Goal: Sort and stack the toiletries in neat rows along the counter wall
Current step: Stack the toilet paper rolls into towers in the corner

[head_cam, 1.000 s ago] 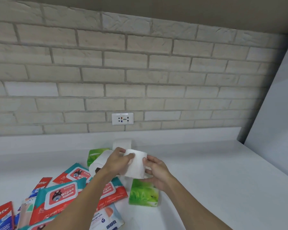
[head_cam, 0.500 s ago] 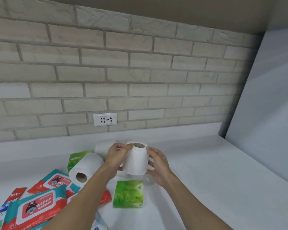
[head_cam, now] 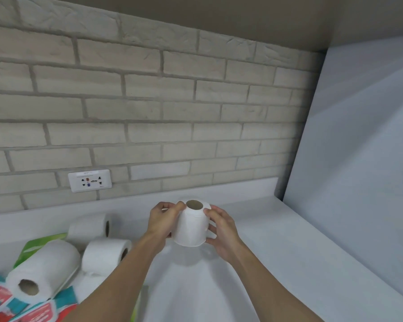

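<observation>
toilet roll (head_cam: pixel 191 225) upright — clasped between both hands' fingers (head_cam: pixel 208 211).

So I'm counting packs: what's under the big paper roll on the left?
The big roll lies on a green pack and red-and-teal wipes packs. Anything else beneath is covered.

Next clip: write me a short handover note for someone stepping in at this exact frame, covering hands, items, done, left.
Left hand and right hand together grip one toilet roll, upright, core hole up, held above the white counter, not set down.
Three more rolls lie on their sides at left: one near the wall, a middle roll, a larger roll resting on the wipes packs and a green tissue pack.
Done: no row along the wall in view.
Left: place this roll, then sort everything else.
</observation>
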